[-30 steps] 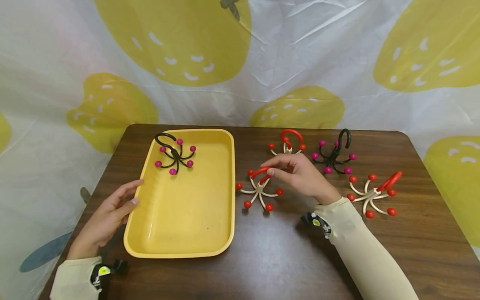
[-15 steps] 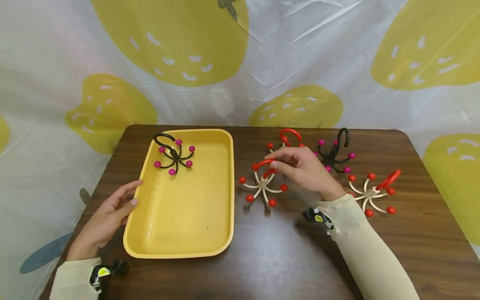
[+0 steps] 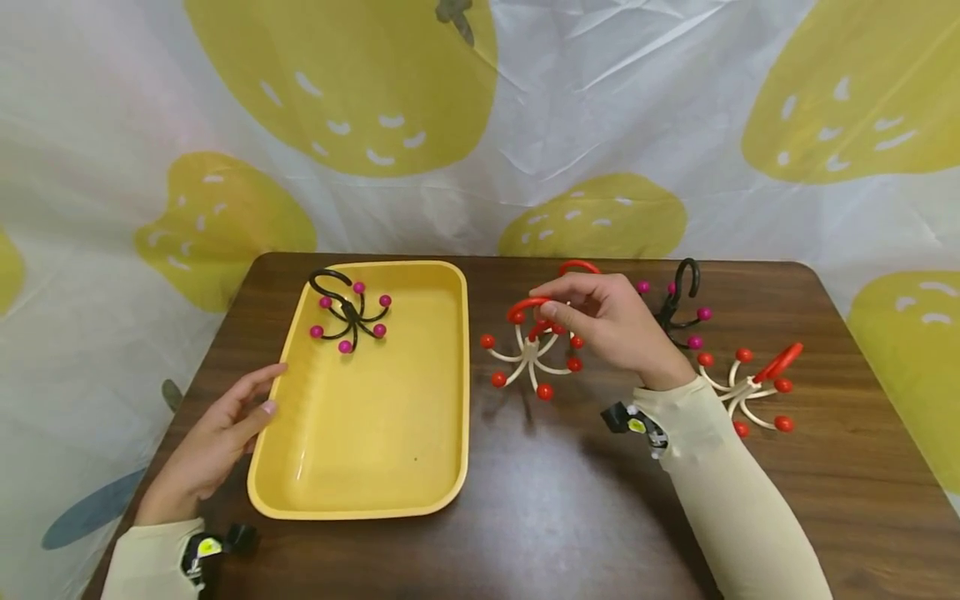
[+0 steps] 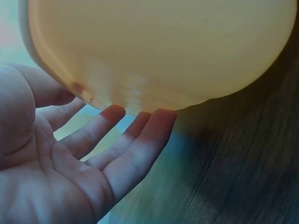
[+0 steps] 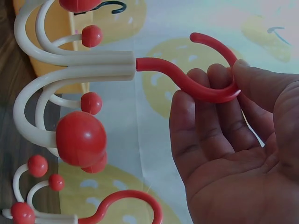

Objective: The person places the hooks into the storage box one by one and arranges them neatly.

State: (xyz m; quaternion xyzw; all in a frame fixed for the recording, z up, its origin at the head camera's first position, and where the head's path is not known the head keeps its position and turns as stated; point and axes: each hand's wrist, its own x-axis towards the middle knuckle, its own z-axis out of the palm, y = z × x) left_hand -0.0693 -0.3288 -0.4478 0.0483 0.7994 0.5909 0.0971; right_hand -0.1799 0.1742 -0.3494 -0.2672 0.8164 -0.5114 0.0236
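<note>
Right hand (image 3: 607, 325), centre right of the head view, pinching the red hook (image 5: 205, 77) of a white hanger (image 3: 532, 354) between thumb and fingertips; hanger apparently lifted off the table (image 3: 540, 500), arms dangling, just right of the yellow tray (image 3: 461, 375). Left hand (image 3: 217, 437), lower left, flat and relaxed, straight fingertips (image 4: 156, 123) touching the tray's outer wall, holding nothing.

Likely risks: a light pinch on a thin curved hook, so a swing of the ball-tipped arms could twist it loose. Could also catch the tray rim with a low arm and nudge the tray, held only by a resting hand. Could snag the black hanger (image 3: 347, 315) lying in the tray's upper left corner if set down close to it.

Hard to make out: another red-hooked hanger (image 3: 576, 267) behind the hand, mostly covered; a black one (image 3: 684, 302) at upper right, partly hidden by the knuckles. Third white hanger (image 3: 746, 385) at right in full view. Gap between hanger and table not certain. Left wrist view filled by blurred tray wall, little else readable.
</note>
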